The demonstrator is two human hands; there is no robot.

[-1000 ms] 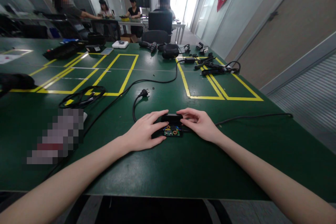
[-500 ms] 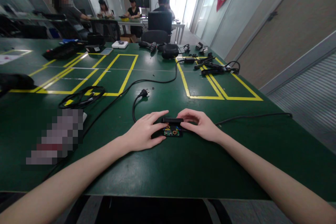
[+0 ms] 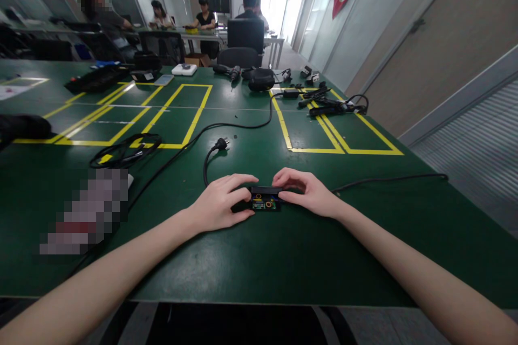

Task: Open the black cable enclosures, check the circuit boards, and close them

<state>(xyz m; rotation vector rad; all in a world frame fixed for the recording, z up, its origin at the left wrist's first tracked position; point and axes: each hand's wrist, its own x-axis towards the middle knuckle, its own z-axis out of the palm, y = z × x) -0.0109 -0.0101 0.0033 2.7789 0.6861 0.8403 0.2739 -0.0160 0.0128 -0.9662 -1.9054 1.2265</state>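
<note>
On the green table in front of me lies an opened black power adapter, its circuit board with copper coils facing up. Along the board's far side a black cover stands tilted up. My right hand pinches the cover's right end between thumb and fingers. Curved around the adapter's left end is my left hand, with the thumb at the near corner and the fingers at the cover's left end. The adapter's left side is partly hidden by these fingers. A black cable runs off to the right.
A power plug lies beyond my left hand, and a coiled cable further left. A pixelated object rests at left. Yellow tape marks the table. At its far edge are a drill and several cables. People sit beyond.
The cover has come slightly nearer and lower, showing more of its face. My left fingers have drawn back a little to the left; the right hand has barely moved.
</note>
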